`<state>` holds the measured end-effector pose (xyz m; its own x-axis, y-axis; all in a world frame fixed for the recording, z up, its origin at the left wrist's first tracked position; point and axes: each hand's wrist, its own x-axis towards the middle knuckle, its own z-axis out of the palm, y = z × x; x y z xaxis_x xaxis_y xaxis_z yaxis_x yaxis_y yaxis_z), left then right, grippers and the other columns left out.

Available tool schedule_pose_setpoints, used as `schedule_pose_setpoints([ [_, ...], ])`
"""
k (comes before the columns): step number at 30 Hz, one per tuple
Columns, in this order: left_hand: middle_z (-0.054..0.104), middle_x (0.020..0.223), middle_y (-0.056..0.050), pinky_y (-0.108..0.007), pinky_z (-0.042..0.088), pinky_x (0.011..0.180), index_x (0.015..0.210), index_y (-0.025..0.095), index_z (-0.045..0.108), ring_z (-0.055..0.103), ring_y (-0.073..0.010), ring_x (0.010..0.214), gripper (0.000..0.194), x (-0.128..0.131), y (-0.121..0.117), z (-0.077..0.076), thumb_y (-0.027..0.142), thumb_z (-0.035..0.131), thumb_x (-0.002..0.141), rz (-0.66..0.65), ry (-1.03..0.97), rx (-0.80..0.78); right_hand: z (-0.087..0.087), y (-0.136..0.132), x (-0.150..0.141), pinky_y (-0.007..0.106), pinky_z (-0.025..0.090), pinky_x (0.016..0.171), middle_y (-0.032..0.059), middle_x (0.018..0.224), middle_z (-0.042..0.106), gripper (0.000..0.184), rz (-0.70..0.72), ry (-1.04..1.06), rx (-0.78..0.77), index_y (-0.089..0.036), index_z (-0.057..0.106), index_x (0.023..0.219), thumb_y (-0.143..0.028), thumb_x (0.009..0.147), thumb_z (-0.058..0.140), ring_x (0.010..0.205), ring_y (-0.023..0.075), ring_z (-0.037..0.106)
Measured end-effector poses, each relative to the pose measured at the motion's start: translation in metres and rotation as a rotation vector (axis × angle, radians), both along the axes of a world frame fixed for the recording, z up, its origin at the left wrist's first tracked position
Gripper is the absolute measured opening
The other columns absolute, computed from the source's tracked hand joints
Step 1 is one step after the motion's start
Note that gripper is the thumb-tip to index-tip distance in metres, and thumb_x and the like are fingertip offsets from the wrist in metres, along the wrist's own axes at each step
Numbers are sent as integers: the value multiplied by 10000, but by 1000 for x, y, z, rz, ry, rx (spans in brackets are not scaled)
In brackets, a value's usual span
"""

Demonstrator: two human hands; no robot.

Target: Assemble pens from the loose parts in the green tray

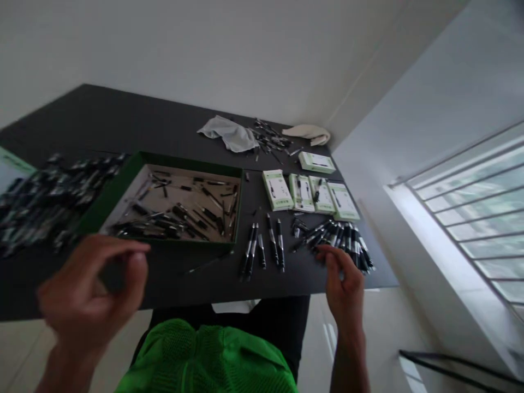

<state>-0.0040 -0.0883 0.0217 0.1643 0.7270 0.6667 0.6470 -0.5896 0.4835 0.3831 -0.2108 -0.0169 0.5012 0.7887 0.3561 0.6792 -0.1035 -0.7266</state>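
My left hand (96,292) is raised before the near left corner of the green box (237,218). Its thumb and index finger meet in a pinch; motion blur hides anything small between them. At the near edge of a fanned pile of black and silver pens (347,240), my right hand (344,275) has its fingers pinched together. What it grips, if anything, I cannot make out. Several assembled pens (272,240) lie between the hands, along with a shorter pen part (261,251). Inside the box are loose pen parts (200,215). A thin refill-like stick (208,263) lies in front of it.
A large blurred heap of pens (53,202) covers the table's left side. White-and-green pen cartons (277,190) stand in a row at right, with another carton (316,162) behind. Farther back are a plastic bag (231,134), more pen parts (270,136) and a beige cloth (307,132).
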Motion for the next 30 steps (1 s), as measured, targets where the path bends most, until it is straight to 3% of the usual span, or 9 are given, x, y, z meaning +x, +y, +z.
schedule_pose_setpoints([
  [3,680,747,32,-270,513,683,928,221,652,618,-148,675,146,64,-37,-20,78,626,912,-478,17,-34,-1,12,11,403,460,884,78,985,742,354,-3,-251,-160,-202,773,1026,-358,1095,462,952,258,624],
  [6,644,670,43,-269,546,740,836,227,608,611,-130,598,230,109,-62,-41,81,495,973,-649,17,-207,-6,24,19,421,445,930,80,1042,738,248,23,-428,-316,-208,782,1094,-277,1052,547,986,277,592],
  [9,673,718,19,-245,533,676,828,231,619,658,-137,646,291,127,-71,-53,84,430,993,-727,38,-303,-10,32,24,416,438,943,72,1077,732,234,57,-502,-410,-223,788,1132,-203,1027,580,1026,284,581],
  [12,734,833,0,-260,558,735,934,241,653,717,-160,768,304,127,-69,-58,106,395,1023,-650,74,-397,-11,39,26,410,434,937,68,1107,734,237,68,-537,-439,-235,789,1141,-194,1032,583,1040,281,582],
  [16,775,1025,-60,-339,597,785,1158,227,654,758,-241,947,257,125,-62,-67,267,414,1073,-334,203,-476,-12,52,27,407,418,935,69,1132,747,204,40,-561,-475,-238,791,1145,-257,1037,619,1057,282,589],
  [20,782,1130,-93,-348,610,688,1234,213,631,785,-273,964,262,129,-60,-70,308,447,1075,-97,431,-676,-18,69,25,420,387,921,72,1087,781,203,19,-569,-495,-222,809,1092,-338,1028,656,1051,299,605],
  [25,772,1251,-104,-363,615,680,1311,212,604,795,-294,1001,303,142,-57,-62,370,457,1100,-16,625,-775,-23,82,20,430,352,907,68,1015,816,186,25,-557,-513,-228,821,1001,-341,1014,673,1029,307,628],
  [30,800,1150,-108,-378,608,662,1287,204,620,806,-320,888,327,152,-50,-57,422,465,1098,-4,678,-778,-23,85,16,412,345,891,77,1015,819,177,30,-525,-512,-217,802,1110,-265,998,672,1004,299,656],
])
